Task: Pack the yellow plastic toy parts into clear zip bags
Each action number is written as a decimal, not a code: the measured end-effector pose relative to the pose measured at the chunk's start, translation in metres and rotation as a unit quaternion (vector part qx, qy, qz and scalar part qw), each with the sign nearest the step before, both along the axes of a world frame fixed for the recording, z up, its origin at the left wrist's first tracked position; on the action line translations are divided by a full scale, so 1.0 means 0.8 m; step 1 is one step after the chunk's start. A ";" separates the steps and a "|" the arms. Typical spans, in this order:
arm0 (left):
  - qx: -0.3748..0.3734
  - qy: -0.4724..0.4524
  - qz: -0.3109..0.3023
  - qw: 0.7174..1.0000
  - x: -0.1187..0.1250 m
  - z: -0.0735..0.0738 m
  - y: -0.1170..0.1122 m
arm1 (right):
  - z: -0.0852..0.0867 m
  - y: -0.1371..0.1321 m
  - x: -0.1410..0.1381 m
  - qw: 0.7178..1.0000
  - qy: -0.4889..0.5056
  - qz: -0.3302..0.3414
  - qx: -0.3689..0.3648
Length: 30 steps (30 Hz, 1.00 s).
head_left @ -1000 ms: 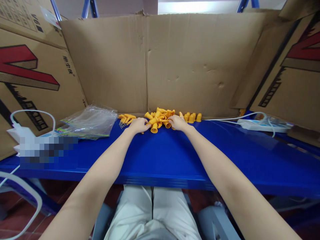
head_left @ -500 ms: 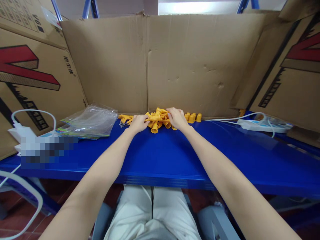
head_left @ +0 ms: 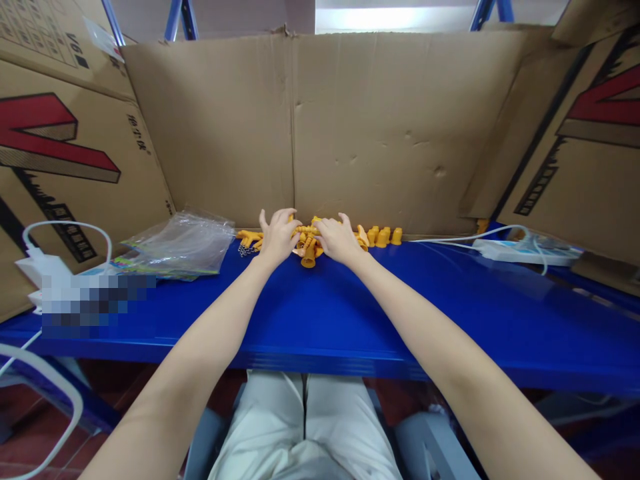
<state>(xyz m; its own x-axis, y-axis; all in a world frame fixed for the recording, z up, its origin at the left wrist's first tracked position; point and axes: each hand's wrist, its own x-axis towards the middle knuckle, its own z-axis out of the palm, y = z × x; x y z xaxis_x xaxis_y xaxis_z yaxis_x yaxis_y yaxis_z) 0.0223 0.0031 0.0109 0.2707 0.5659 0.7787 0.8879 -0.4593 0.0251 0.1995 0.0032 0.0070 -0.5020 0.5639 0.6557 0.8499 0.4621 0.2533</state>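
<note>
A pile of small yellow plastic parts (head_left: 309, 253) lies at the back of the blue table (head_left: 325, 313), against the cardboard wall. My left hand (head_left: 277, 237) and my right hand (head_left: 340, 240) meet over the pile. Between them they pinch one yellow plastic part (head_left: 306, 229), each hand on one end of it. My left hand's other fingers are lifted and spread. My right hand's fingers curl down over the pile and hide part of it. A row of yellow cone-shaped caps (head_left: 384, 235) stands just right of my right hand. More yellow pieces with a small metal chain (head_left: 246, 241) lie left of my left hand.
Clear plastic bags (head_left: 180, 243) lie at the left on the table. A white charger and cable (head_left: 37, 263) sit at the far left. A white power strip with cables (head_left: 520, 250) lies at the right. Cardboard walls (head_left: 380, 127) enclose the back and both sides.
Both hands have drawn together over the middle of the pile. My left hand lifted its fingers, and the two hands now grip one yellow part between them.
</note>
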 end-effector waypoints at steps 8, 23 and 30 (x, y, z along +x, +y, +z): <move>-0.097 -0.017 0.040 0.994 0.000 -0.001 0.000 | 0.001 -0.002 0.003 0.999 -0.015 -0.029 -0.002; -0.123 -0.002 0.061 0.990 0.001 -0.002 -0.001 | -0.004 0.005 0.011 0.998 -0.035 -0.009 -0.045; -0.136 -0.004 0.079 0.988 0.003 0.001 -0.001 | 0.003 -0.001 0.011 0.999 -0.022 -0.020 -0.030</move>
<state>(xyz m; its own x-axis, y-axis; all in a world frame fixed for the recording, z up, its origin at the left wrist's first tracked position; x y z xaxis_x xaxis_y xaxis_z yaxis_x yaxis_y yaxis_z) 0.0247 0.0022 0.0114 0.1575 0.7893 0.5935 0.9472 -0.2907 0.1353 0.2086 0.0025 0.0096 -0.5056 0.6221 0.5978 0.8569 0.4429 0.2638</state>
